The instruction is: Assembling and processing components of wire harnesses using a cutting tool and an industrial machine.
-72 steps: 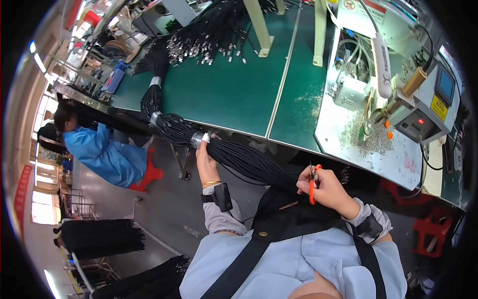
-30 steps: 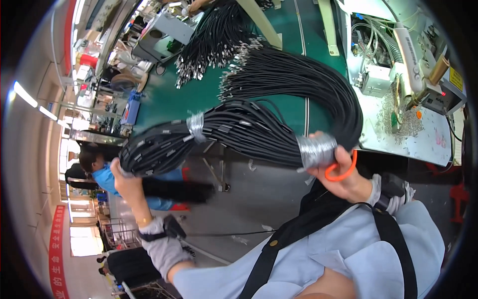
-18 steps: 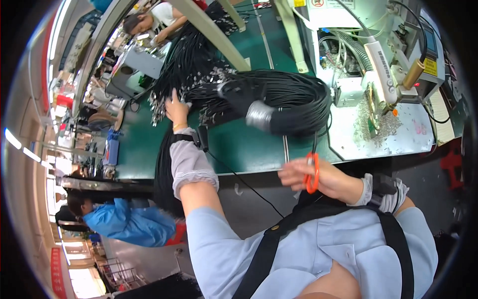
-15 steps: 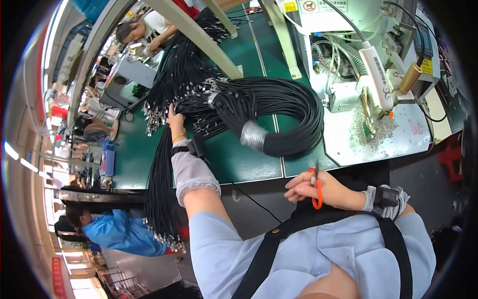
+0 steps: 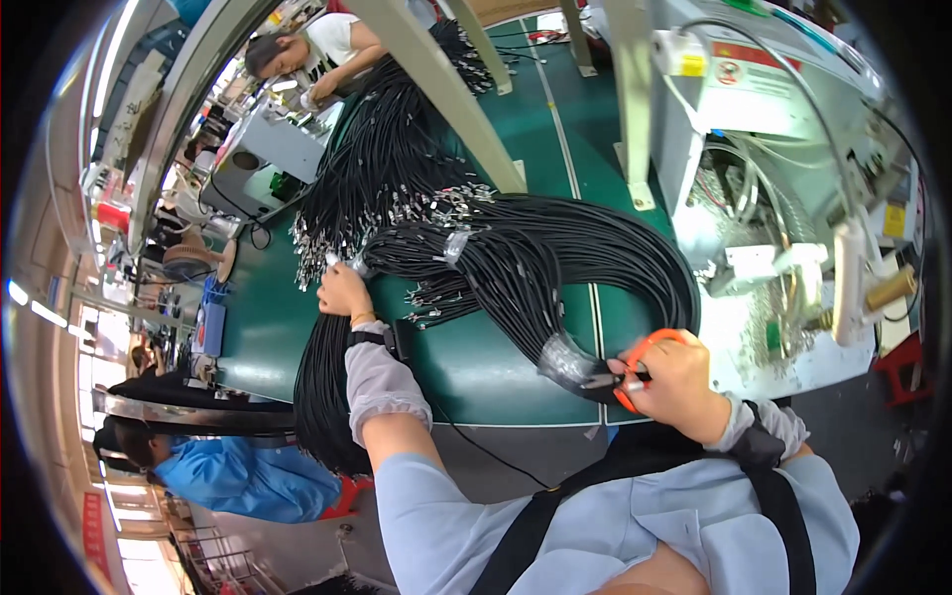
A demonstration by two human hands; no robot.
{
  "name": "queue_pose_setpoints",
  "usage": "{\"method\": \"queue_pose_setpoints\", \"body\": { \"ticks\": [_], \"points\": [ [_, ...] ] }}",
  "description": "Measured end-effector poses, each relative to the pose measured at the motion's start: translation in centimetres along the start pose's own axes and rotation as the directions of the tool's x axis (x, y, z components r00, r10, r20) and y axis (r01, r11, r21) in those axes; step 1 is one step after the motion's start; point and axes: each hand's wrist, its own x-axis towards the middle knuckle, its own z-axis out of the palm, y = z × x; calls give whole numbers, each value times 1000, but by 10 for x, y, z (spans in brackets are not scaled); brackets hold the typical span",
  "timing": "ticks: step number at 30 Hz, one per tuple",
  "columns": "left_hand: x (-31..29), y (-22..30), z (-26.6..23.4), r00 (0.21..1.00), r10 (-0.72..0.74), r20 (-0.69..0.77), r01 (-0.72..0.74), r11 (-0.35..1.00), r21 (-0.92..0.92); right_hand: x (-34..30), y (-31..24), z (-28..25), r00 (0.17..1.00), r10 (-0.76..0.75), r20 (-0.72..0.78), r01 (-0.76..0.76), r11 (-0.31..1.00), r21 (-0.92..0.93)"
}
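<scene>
A thick bundle of black cables (image 5: 555,268) lies looped on the green bench (image 5: 466,357), bound with clear tape wraps (image 5: 560,357). My right hand (image 5: 674,382) grips orange-handled scissors (image 5: 635,369), their blades at the tape wrap near the bench's front edge. My left hand (image 5: 344,293) rests on the bundle's far end, where the metal cable terminals (image 5: 397,213) fan out. Part of the bundle hangs over the bench edge at my left.
A grey machine (image 5: 783,178) with wires and a brass spool stands at the right. More black cable bundles (image 5: 387,149) lie further back. A grey frame post (image 5: 446,89) crosses the bench. One person in white works at the back, another in blue sits lower left.
The bundle has gone from being held up in the air to lying on the bench. My right hand has brought the scissors to the tape wrap; my left hand moved out to the terminal end.
</scene>
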Motion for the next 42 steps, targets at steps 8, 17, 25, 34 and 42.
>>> {"method": "queue_pose_setpoints", "body": {
  "ticks": [8, 17, 25, 34, 42],
  "points": [
    [38, 27, 37, 989, 86, -121, -100, 989, -113, 3, -5, 12, 996, -77, -46, 76, 997, -16],
    [34, 15, 5, 938, 334, -88, -344, 877, -335, 3, -5, 14, 998, -70, 0, 69, 990, -120],
    [78, 27, -106, 809, 130, -573, -433, 792, -431, -3, -5, 23, 994, -81, -74, 76, 995, -69],
    [100, 84, 77, 896, 380, -229, -442, 805, -396, -4, -24, 39, 984, -143, -106, 127, 981, -149],
    [-27, 153, -109, 827, 550, -117, -216, 119, -969, -6, -4, 38, 981, -82, -176, 47, 979, -196]
  ]
}}
